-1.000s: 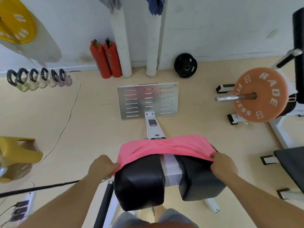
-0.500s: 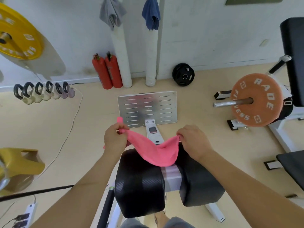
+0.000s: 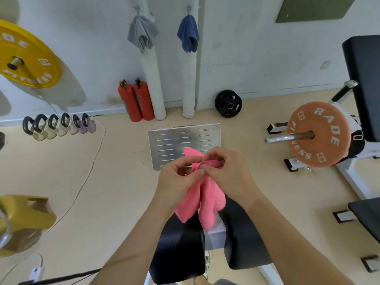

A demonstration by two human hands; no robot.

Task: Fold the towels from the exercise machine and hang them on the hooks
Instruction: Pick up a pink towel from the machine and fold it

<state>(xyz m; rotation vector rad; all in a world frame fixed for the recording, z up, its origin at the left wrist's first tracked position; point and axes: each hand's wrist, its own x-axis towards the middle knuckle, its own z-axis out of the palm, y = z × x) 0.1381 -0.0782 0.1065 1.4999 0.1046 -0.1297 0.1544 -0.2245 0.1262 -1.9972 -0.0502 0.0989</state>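
A pink towel (image 3: 205, 199) hangs doubled over in front of me, above the black pads of the exercise machine (image 3: 181, 249). My left hand (image 3: 177, 179) and my right hand (image 3: 228, 173) meet at its top and pinch the upper corners together. On the wall ahead, a grey towel (image 3: 142, 33) and a blue towel (image 3: 188, 33) hang from two small hooks. The grey one's hook (image 3: 137, 8) and the blue one's hook (image 3: 188, 7) show just above them.
A metal footplate (image 3: 170, 145) lies on the floor ahead. Two red extinguishers (image 3: 136, 101) and two white pipes stand at the wall. Kettlebells (image 3: 57, 126) and a yellow plate (image 3: 24, 56) are left; an orange plate (image 3: 318, 134) on a bar and benches are right.
The towel has been lifted off the machine pads. My hands came together from either side, bringing its ends to meet, and it now hangs doubled. The view has tilted up to show the hooks.
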